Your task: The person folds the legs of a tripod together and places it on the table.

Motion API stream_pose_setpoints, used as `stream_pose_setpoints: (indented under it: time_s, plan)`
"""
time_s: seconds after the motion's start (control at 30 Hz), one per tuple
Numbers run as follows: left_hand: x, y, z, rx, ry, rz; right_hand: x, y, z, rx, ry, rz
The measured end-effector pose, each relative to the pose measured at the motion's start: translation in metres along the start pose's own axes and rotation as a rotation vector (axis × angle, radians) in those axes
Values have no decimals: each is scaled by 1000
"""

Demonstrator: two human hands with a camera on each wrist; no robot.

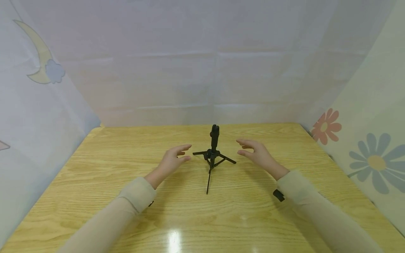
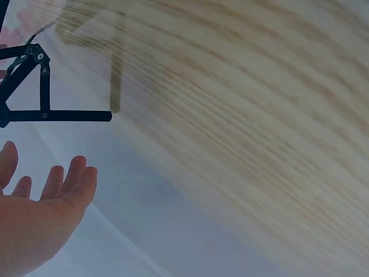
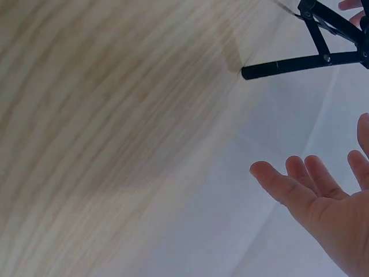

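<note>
A small black tripod (image 1: 214, 140) stands upright on the wooden table, its three legs spread and a clamp-like head on top. To its left is my left hand (image 1: 173, 159), fingers relaxed and pointing toward the tripod, with a gap between. My right hand (image 1: 257, 151) mirrors it on the other side, also apart from the tripod. Both palms face inward and hold nothing. In the left wrist view a tripod leg (image 2: 75, 116) lies beyond the loosely spread fingers. The right wrist view shows another leg (image 3: 282, 67) above the fingertips.
The wooden table (image 1: 95, 196) reaches back to a pale hanging sheet (image 1: 177, 80). Side sheets carry a moon print (image 1: 39, 49) at left and flower prints (image 1: 376, 163) at right. Dark bands show at both sleeve cuffs.
</note>
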State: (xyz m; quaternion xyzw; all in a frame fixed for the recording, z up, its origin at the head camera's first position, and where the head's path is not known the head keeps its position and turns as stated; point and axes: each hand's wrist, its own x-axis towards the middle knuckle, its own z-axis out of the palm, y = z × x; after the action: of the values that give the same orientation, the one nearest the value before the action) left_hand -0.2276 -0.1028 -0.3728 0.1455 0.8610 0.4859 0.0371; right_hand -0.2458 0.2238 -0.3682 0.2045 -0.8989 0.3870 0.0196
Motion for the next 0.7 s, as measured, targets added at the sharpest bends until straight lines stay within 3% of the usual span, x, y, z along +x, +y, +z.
stream_pose_setpoints:
  time_s: [0.7]
  plan:
    - [13,6,20,-134,-30,-15,2,-7,21,184,-38,40]
